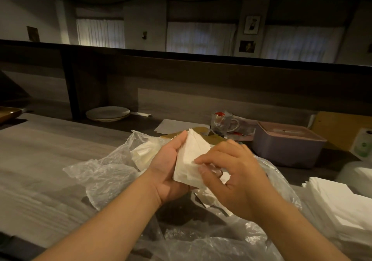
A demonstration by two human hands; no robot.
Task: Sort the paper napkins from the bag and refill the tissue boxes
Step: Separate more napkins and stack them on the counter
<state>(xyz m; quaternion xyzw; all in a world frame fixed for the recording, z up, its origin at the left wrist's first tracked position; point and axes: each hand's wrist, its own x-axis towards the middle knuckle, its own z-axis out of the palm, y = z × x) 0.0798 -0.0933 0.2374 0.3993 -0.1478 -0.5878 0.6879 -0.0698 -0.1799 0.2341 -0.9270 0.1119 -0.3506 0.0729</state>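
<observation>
wooden counter (50, 150), plastic bag (104, 172), dim curtained room

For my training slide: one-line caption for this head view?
Left hand holds a napkin bundle above the plastic bag while right hand pinches its edge.

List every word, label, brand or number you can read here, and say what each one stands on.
No text here can be read.
White bottle at the right edge: a green label, its print too blurred to read.
Framed pictures on the far wall: too small and dim to tell whether they carry words.
Tissue box, napkins and plastic bag: no print shows.
</observation>
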